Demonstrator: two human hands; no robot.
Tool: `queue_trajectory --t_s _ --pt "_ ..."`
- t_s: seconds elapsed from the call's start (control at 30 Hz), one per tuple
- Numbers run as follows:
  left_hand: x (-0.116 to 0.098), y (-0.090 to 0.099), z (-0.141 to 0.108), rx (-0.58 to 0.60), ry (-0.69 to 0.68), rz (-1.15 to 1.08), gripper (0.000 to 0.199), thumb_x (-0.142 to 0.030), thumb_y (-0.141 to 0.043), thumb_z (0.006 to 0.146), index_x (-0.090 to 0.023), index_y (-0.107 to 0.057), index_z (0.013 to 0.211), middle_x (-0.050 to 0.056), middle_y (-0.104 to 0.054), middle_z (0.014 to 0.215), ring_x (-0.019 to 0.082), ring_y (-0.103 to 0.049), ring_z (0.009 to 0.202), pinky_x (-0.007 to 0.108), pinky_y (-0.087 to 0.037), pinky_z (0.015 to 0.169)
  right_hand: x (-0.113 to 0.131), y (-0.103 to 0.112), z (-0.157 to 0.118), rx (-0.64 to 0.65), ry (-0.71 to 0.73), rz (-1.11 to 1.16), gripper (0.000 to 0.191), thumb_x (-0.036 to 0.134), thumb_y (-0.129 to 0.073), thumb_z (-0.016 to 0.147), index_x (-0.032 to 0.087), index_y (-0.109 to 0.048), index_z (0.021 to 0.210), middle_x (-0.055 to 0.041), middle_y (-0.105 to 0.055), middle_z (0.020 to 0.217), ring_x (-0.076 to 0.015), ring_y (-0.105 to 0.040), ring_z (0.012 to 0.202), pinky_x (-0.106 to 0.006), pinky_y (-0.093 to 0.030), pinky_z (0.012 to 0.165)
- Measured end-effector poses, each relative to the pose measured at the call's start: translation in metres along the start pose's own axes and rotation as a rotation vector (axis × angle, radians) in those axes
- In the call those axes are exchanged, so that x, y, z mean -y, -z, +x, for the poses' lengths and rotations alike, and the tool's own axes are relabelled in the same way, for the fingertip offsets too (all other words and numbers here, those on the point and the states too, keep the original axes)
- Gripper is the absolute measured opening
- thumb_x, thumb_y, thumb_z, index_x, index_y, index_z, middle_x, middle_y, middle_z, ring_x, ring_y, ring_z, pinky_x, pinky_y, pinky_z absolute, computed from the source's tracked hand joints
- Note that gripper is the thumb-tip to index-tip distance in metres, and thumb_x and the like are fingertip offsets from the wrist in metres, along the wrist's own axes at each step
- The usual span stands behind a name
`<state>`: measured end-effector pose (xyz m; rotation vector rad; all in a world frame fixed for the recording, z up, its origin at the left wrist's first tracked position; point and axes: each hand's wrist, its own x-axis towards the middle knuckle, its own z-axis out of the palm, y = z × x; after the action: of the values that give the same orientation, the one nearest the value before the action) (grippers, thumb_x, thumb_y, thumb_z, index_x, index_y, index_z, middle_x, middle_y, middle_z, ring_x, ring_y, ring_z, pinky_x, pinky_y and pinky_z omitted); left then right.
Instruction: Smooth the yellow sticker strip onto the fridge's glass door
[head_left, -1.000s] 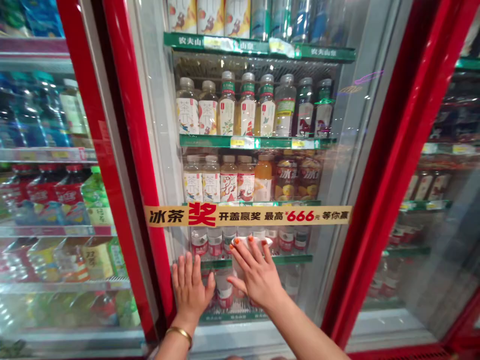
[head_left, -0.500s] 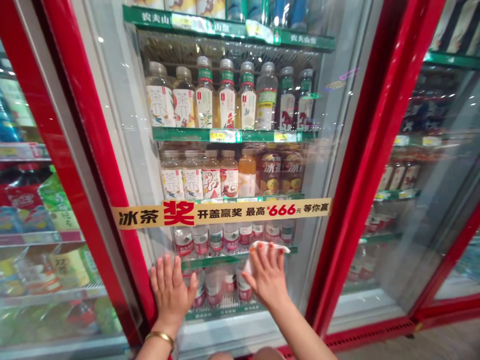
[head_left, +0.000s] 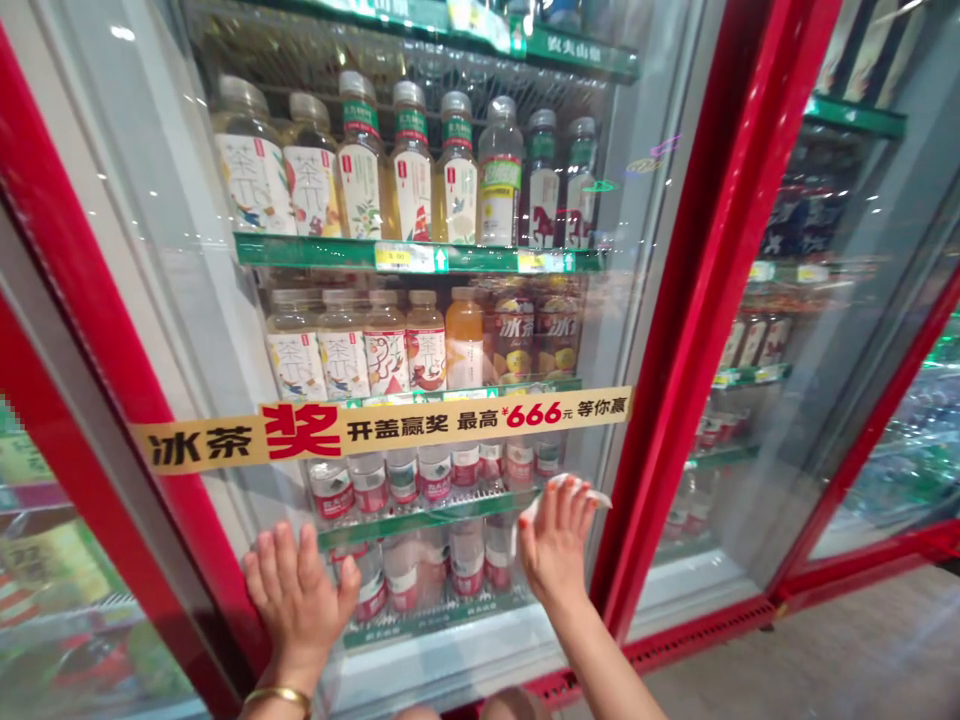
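Note:
My left hand [head_left: 300, 595] lies flat on the lower left of a glass cooler door, fingers up and thumb spread. Its outer fingers reach the red door frame [head_left: 161, 430], and nothing is in it. A gold bangle [head_left: 281, 696] circles that wrist. Under my right hand [head_left: 556, 545], a white cloth [head_left: 598, 496] is held against the lower right of the glass. Only the cloth's edges show around the fingers; the rest is covered by the hand. Just above both hands a yellow printed strip [head_left: 487, 424] crosses the door.
Behind the glass, rows of bottled drinks [head_left: 415, 165] stand on green-edged shelves [head_left: 480, 259]. A second red-framed cooler [head_left: 731, 300] adjoins on the right, and another with packaged goods is at the left. Grey floor [head_left: 862, 650] shows at lower right. My knees appear at the bottom edge.
My right hand has slid with the cloth to the right across the glass, close to the door's right edge. The camera view has shifted; my left hand stays flat at the lower left.

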<state>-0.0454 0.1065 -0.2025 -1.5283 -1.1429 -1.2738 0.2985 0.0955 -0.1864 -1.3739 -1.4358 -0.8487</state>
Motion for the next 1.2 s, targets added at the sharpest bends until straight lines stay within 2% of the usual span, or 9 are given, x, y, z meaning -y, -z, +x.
queue_trajectory --t_s 0.1,0.3,0.5,0.57,0.73,0.87,0.97,1.1,1.2 --pt "0.0 0.0 0.001 -0.001 0.026 -0.011 0.095 -0.033 -0.066 0.096 -0.022 -0.018 0.177 0.016 -0.017 0.185 0.039 -0.014 0.172 0.072 -0.017 0.138 0.006 -0.003 0.022 -0.042 -0.211 -0.009 0.087 0.033 -0.041 0.109 0.008 0.008 0.176 -0.0272 0.007 0.182 -0.0454 0.012 0.17 -0.087 -0.022 0.126" --pt "0.003 0.0 -0.002 0.016 0.089 -0.068 0.094 -0.043 -0.065 0.096 -0.039 -0.016 0.176 -0.004 -0.014 0.186 0.038 -0.018 0.172 0.071 -0.017 0.139 0.047 -0.01 -0.024 0.08 0.381 0.009 0.065 0.049 -0.059 0.102 0.044 -0.048 0.165 0.0056 -0.047 0.174 -0.0326 -0.006 0.174 -0.069 -0.017 0.14" --pt "0.008 -0.005 -0.009 0.024 0.064 -0.039 0.097 -0.037 -0.07 0.093 -0.023 -0.021 0.176 0.018 -0.018 0.184 0.047 -0.016 0.171 0.079 -0.016 0.135 -0.002 -0.003 0.007 0.024 -0.249 0.015 0.085 0.034 -0.036 0.109 0.01 0.011 0.176 -0.0268 0.009 0.183 -0.0454 0.012 0.171 -0.088 -0.02 0.126" --pt "0.01 -0.006 -0.009 0.009 0.055 -0.044 0.097 -0.038 -0.07 0.092 -0.021 -0.023 0.176 0.021 -0.021 0.183 0.049 -0.017 0.17 0.081 -0.017 0.134 0.023 -0.002 0.015 0.053 -0.142 0.032 0.082 0.038 -0.04 0.109 0.013 -0.003 0.178 -0.0271 -0.005 0.184 -0.0483 0.005 0.171 -0.089 -0.022 0.124" --pt "0.01 -0.006 -0.008 -0.018 0.043 -0.07 0.095 -0.04 -0.068 0.093 -0.027 -0.023 0.176 0.014 -0.022 0.184 0.044 -0.019 0.171 0.079 -0.019 0.135 0.055 0.003 -0.025 0.114 0.268 0.082 0.059 0.052 -0.058 0.104 0.049 -0.049 0.163 0.0053 -0.057 0.167 -0.0326 -0.034 0.167 -0.057 -0.032 0.136" --pt "0.003 -0.005 -0.006 -0.024 0.049 -0.056 0.092 -0.039 -0.066 0.095 -0.025 -0.024 0.176 0.016 -0.022 0.184 0.042 -0.018 0.171 0.077 -0.018 0.135 -0.005 0.005 -0.009 0.025 -0.019 0.007 0.082 0.035 -0.046 0.109 0.018 -0.007 0.179 -0.0255 -0.016 0.183 -0.049 -0.007 0.171 -0.084 -0.028 0.125" --pt "0.0 -0.003 -0.002 -0.024 0.022 -0.033 0.093 -0.036 -0.067 0.095 -0.019 -0.023 0.175 0.022 -0.021 0.182 0.042 -0.016 0.171 0.075 -0.018 0.136 -0.001 0.001 0.03 0.003 -0.282 0.006 0.085 0.035 -0.037 0.111 0.014 0.016 0.175 -0.0276 0.012 0.183 -0.0483 0.013 0.17 -0.087 -0.025 0.123" --pt "-0.003 0.002 0.006 -0.025 -0.015 -0.027 0.091 -0.032 -0.065 0.097 -0.015 -0.022 0.175 0.023 -0.021 0.182 0.038 -0.015 0.172 0.068 -0.016 0.139 0.067 0.001 0.022 0.189 0.189 0.074 0.079 0.036 -0.051 0.108 0.03 -0.016 0.178 -0.0103 -0.019 0.186 -0.0387 0.007 0.173 -0.073 -0.016 0.135" --pt "-0.006 0.004 0.01 -0.034 -0.032 -0.015 0.089 -0.032 -0.064 0.098 -0.013 -0.022 0.175 0.022 -0.02 0.182 0.035 -0.014 0.173 0.062 -0.015 0.141 0.071 0.009 -0.004 0.185 0.489 0.076 0.072 0.036 -0.054 0.107 0.038 -0.029 0.175 0.0007 -0.03 0.183 -0.0287 0.003 0.174 -0.06 -0.008 0.14"
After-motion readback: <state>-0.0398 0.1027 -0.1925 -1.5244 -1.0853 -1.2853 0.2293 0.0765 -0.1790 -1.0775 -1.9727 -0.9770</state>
